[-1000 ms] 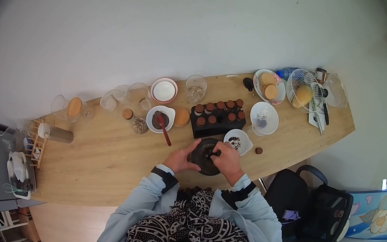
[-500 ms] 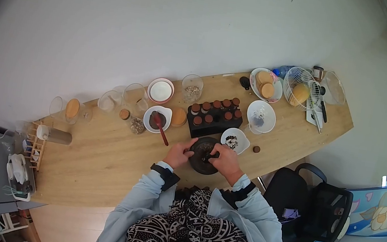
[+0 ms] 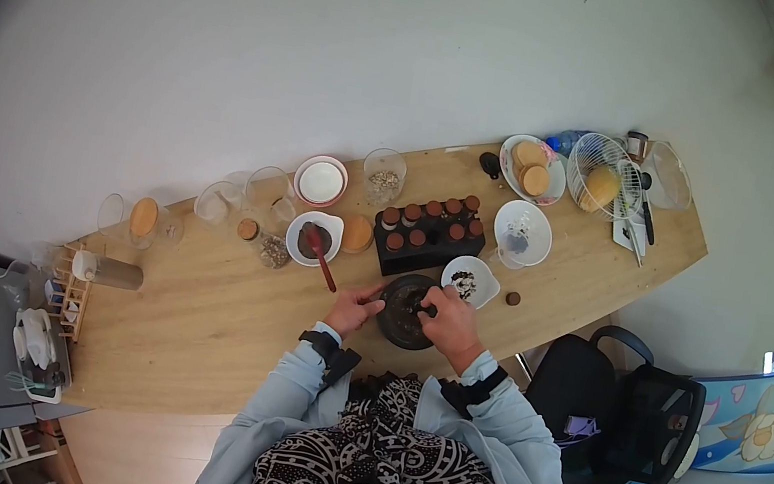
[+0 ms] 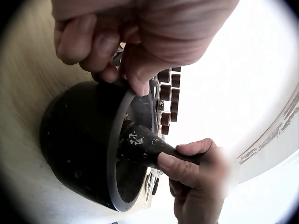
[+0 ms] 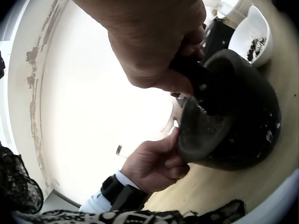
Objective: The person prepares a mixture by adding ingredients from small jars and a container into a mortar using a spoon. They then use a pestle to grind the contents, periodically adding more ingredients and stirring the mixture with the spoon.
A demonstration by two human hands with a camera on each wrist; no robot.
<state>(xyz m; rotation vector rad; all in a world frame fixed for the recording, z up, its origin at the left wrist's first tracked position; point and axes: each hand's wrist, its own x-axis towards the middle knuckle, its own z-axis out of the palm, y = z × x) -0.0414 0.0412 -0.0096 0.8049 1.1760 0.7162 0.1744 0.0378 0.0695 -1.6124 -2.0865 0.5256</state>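
Note:
A dark stone mortar stands on the table in front of the person. My left hand holds its left side, thumb over the rim and fingers curled against the outer wall, as the left wrist view shows. In my right hand is a dark pestle, gripped by its handle and slanting into the mortar. Brown ground bits lie in the mortar bowl. Just beyond it, a white spouted bowl has dark and pale pieces inside. A black rack of brown-capped small jars stands behind the mortar.
A white bowl with dark powder and a red spoon sits to the left, near a cork-stoppered jar. A loose brown cap lies at right. Farther right are another white bowl and a wire basket.
The right hand has shifted slightly with the pestle inside the mortar. My left hand's hold has eased a little toward the mortar's left edge. The mortar stays at nearly the same spot.

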